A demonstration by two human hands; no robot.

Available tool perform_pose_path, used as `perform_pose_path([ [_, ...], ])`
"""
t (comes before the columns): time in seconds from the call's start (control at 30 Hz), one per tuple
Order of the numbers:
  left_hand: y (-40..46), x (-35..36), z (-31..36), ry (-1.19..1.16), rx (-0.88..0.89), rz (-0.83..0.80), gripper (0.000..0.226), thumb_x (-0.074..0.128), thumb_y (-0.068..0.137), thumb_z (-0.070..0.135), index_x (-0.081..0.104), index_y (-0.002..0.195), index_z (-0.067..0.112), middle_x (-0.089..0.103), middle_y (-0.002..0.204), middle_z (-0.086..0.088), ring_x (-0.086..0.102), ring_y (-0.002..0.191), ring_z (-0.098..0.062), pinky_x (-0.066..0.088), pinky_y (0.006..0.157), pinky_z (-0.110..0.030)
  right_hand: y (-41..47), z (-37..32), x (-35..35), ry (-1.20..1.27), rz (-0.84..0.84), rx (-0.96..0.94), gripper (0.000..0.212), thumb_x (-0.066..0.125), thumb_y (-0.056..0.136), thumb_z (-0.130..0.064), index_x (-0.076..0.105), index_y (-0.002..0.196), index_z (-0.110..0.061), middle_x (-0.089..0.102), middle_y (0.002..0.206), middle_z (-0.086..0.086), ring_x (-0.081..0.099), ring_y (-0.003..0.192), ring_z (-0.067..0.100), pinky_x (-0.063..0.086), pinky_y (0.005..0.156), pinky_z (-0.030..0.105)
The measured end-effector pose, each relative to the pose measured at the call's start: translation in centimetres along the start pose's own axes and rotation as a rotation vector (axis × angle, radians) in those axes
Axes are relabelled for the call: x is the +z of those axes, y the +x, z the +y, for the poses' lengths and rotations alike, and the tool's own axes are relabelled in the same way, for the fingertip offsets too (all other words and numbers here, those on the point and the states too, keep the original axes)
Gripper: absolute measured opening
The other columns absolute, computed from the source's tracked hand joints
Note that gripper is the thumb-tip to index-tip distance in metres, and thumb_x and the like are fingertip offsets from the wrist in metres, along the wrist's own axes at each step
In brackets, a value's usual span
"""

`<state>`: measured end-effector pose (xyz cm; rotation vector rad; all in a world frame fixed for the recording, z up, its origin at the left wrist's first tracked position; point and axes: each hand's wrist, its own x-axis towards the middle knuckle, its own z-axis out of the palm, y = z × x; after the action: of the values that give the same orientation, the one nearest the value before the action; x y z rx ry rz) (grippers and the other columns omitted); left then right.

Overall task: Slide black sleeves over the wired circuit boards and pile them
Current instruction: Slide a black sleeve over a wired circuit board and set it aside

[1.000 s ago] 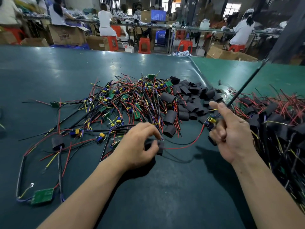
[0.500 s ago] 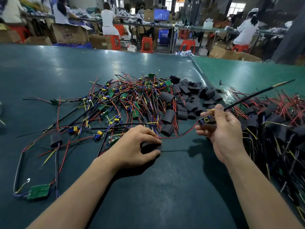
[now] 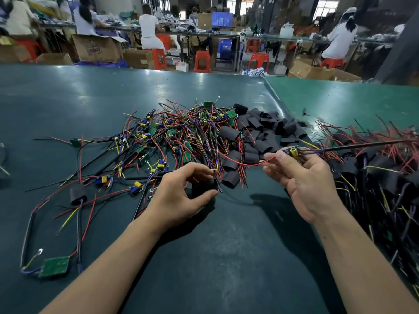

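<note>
The wired board (image 3: 294,152), yellow capacitor up, sits pinched in the right hand (image 3: 303,177) above the desk's (image 3: 226,257) middle, w/ its black lead (image 3: 362,145) running out toward the right edge and a red wire (image 3: 244,163) sagging left. The black sleeve (image 3: 203,188) is held between thumb and fingers of the left hand (image 3: 179,196), low over the desk, just in front of the loose-sleeve heap (image 3: 267,132). Both hands are grasping; neither is free.

Step in hand, by judgement: bring board and sleeve together. To do it well, the left hand should keep the sleeve mouth squeezed open and facing right, the trailing wires get fed through first, then the board goes in narrow end on so the capacitor doesn't snag. Finished ones seem to go on the sleeved pile (image 3: 374,177) at the right edge.

Vs. a second ago: the black lead stood steeply up and away; it now lies nearly level, pointing right. The right hand has turned so the board faces the camera, fingers more spread. The left hand sits about where it was, sleeve still in its grip.

Unsleeved boards (image 3: 172,137) lie tangled mid-desk; one stray board (image 3: 55,266) sits near the front left.
</note>
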<state>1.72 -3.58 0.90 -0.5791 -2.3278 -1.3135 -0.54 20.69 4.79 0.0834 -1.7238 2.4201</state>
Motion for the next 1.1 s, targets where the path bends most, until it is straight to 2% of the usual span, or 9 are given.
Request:
perform_pose_path([
  [0.2, 0.0, 0.0, -0.1, -0.044, 0.014, 0.085, 0.041, 0.087, 0.072, 0.01, 0.065, 0.107, 0.012, 0.072, 0.098, 0.002, 0.069, 0.093, -0.012, 0.056, 0.087, -0.032, -0.1, 0.0, 0.0, 0.044, 0.002, 0.03, 0.01, 0.061, 0.09, 0.004, 0.061, 0.089, -0.005, 0.073, 0.078, 0.014, 0.073, 0.074, 0.025, 0.058, 0.063, 0.025],
  [0.37, 0.0, 0.0, -0.4, -0.051, 0.011, 0.105, 0.039, 0.087, 0.073, 0.011, 0.065, 0.105, 0.012, 0.071, 0.098, 0.003, 0.069, 0.092, -0.014, 0.056, 0.086, -0.037, -0.3, 0.0, 0.3, 0.036, -0.05, 0.071, 0.03, 0.071, 0.068, -0.001, 0.065, 0.097, -0.002, 0.073, 0.079, 0.013, 0.072, 0.075, 0.024, 0.057, 0.067, 0.023],
  [0.57, -0.1, 0.0, -0.8, -0.082, 0.019, 0.124, 0.037, 0.086, 0.074, 0.014, 0.065, 0.104, 0.013, 0.07, 0.098, 0.005, 0.069, 0.093, -0.016, 0.057, 0.087, -0.039, -0.6, -0.2, 0.2, -0.036, -0.116, 0.012, 0.024, 0.069, 0.069, -0.001, 0.065, 0.092, -0.006, 0.073, 0.077, 0.008, 0.071, 0.074, 0.023, 0.058, 0.069, 0.024],
  [0.7, -0.1, 0.0, -0.8, -0.095, 0.026, 0.137, 0.037, 0.085, 0.073, 0.017, 0.065, 0.103, 0.013, 0.07, 0.099, 0.005, 0.069, 0.093, -0.017, 0.057, 0.087, -0.038, -0.5, 0.0, 0.1, -0.121, -0.144, -0.054, 0.024, 0.061, 0.082, 0.015, 0.064, 0.092, -0.006, 0.071, 0.078, 0.009, 0.07, 0.075, 0.023, 0.057, 0.07, 0.025],
  [0.8, -0.1, 0.1, -0.8, -0.098, 0.023, 0.133, 0.036, 0.085, 0.073, 0.018, 0.065, 0.103, 0.012, 0.071, 0.098, 0.004, 0.07, 0.092, -0.016, 0.057, 0.087, -0.039, -0.6, -0.1, 0.1, -0.157, -0.188, -0.084, 0.028, 0.059, 0.082, 0.018, 0.064, 0.091, -0.007, 0.07, 0.078, 0.01, 0.069, 0.077, 0.024, 0.056, 0.071, 0.026],
  [1.1, -0.1, 0.0, -0.7, -0.101, 0.013, 0.102, 0.036, 0.086, 0.074, 0.012, 0.066, 0.104, 0.01, 0.07, 0.098, 0.004, 0.069, 0.092, -0.017, 0.057, 0.087, -0.04, -1.1, -0.9, 0.3, -0.051, -0.329, -0.062, 0.021, 0.065, 0.07, 0.003, 0.065, 0.088, -0.008, 0.07, 0.075, 0.01, 0.067, 0.076, 0.025, 0.055, 0.07, 0.026],
])
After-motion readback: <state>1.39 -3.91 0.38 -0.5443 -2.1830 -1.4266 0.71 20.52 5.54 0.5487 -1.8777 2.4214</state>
